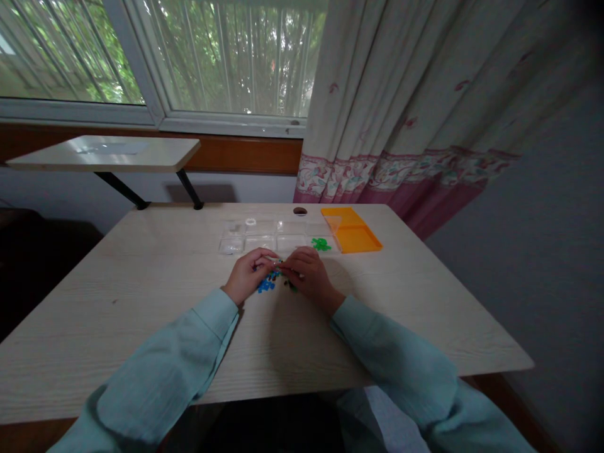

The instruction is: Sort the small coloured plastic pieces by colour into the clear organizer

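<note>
On the table, just in front of a clear compartment box, the left hand and right hand meet over a loose cluster of small pieces. Blue pieces lie under and beside the left fingers, dark pieces by the right; green pieces sit in the box's near right compartment, next to an orange tray. Both grips are narrow, thumbs and fingers drawn together, but whether either hand pinches a piece cannot be told. The step in hand seems to be fine handling of these pieces; the next move would call for light, exact fingertip control, so that neighbouring pieces are not dragged along
</note>
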A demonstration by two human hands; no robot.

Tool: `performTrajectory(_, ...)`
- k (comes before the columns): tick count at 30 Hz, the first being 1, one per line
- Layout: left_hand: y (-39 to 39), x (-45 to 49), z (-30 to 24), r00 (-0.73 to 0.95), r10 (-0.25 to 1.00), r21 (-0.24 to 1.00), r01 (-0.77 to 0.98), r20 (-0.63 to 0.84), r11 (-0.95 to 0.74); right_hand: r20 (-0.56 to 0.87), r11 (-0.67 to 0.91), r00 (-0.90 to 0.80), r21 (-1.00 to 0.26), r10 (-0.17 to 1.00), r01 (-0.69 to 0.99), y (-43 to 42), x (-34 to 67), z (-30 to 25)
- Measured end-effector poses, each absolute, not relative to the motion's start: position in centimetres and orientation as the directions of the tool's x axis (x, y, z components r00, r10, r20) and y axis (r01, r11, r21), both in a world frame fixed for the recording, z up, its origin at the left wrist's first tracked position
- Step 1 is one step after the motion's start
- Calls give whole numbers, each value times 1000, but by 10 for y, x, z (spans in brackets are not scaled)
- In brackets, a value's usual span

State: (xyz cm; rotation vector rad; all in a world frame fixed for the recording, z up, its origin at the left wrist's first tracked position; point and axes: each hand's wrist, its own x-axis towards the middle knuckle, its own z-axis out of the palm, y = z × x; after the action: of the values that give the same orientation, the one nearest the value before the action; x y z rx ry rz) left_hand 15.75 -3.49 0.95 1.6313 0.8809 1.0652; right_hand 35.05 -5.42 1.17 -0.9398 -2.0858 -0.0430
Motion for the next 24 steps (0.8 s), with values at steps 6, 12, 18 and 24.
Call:
performTrajectory(6, -36, 157, 7, 379, 890, 946, 95, 255, -311, 692, 717, -404, -237, 598, 655, -56, 350, 12)
performTrajectory(12, -37, 155, 6, 392, 857, 845, 277, 335, -457, 674, 643, -351, -242, 650, 727, -47, 363, 13)
performTrajectory(18, -28, 147, 5, 439, 753, 571, 491, 491, -658, 645, 378, -121, -276, 754, 884, -21, 421, 8)
performTrajectory(24, -29, 144, 5, 568, 673, 412, 532, 473, -739, 576, 152, 17, -244, 817, 958, -12, 453, 4)
